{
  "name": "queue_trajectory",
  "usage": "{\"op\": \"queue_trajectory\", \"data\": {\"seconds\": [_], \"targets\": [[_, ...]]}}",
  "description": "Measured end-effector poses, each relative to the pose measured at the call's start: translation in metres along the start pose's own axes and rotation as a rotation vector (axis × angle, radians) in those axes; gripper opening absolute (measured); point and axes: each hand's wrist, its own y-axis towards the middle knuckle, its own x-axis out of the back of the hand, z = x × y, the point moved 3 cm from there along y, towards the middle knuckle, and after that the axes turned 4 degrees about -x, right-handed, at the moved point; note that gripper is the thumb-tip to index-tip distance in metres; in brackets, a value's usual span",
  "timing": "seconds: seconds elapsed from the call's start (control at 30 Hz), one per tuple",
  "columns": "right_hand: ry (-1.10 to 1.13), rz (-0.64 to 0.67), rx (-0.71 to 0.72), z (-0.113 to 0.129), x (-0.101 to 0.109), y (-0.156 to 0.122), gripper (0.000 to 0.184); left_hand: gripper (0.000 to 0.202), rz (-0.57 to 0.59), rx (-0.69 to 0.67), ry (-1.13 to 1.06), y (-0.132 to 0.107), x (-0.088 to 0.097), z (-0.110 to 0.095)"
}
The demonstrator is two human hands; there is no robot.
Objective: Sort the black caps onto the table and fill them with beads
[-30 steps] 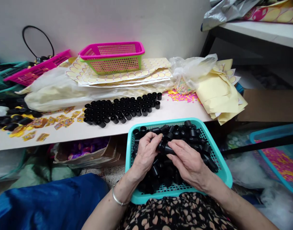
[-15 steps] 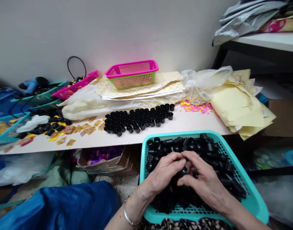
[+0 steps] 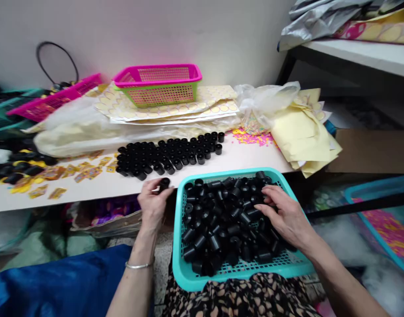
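A black cap (image 3: 164, 182) is being pinched between thumb and fingers of the left hand (image 3: 153, 203), near the desk's (image 3: 89, 189) front edge. The right hand (image 3: 284, 213) is being held over the turquoise basket (image 3: 177, 237), thumb and fingers parted; whether anything is being gripped cannot be told. Loose black pieces (image 3: 233, 230) are being held by the basket, and standing caps (image 3: 170, 154) are being carried by the desk beyond.
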Motion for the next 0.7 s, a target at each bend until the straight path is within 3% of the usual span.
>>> {"op": "queue_trajectory", "data": {"seconds": [0.1,0.2,0.33,0.43,0.57,0.63,0.7], "targets": [[-0.100,-0.001,-0.024,-0.022,0.004,-0.012,0.022,0.047,-0.168,0.020,0.303,0.020,-0.001,0.034],[-0.207,0.057,0.035,-0.016,-0.002,-0.012,0.020,0.044,-0.159,0.076,0.419,0.029,-0.005,0.041],[-0.368,0.215,0.143,0.011,-0.021,0.016,0.022,0.025,-0.145,0.053,0.521,0.036,-0.011,0.032],[-0.479,0.328,0.174,0.026,-0.037,0.037,0.027,0.024,-0.147,0.034,0.548,0.037,-0.011,0.027],[-0.589,0.490,0.215,0.028,-0.048,0.036,0.019,0.027,-0.206,-0.069,0.539,0.019,-0.007,0.009],[-0.551,0.566,0.233,0.024,-0.045,0.023,0.015,0.025,-0.138,-0.207,0.457,0.004,-0.013,-0.011],[-0.452,0.643,0.235,0.020,-0.039,0.007,0.013,0.021,0.064,-0.391,0.352,-0.011,-0.030,-0.035]]}}
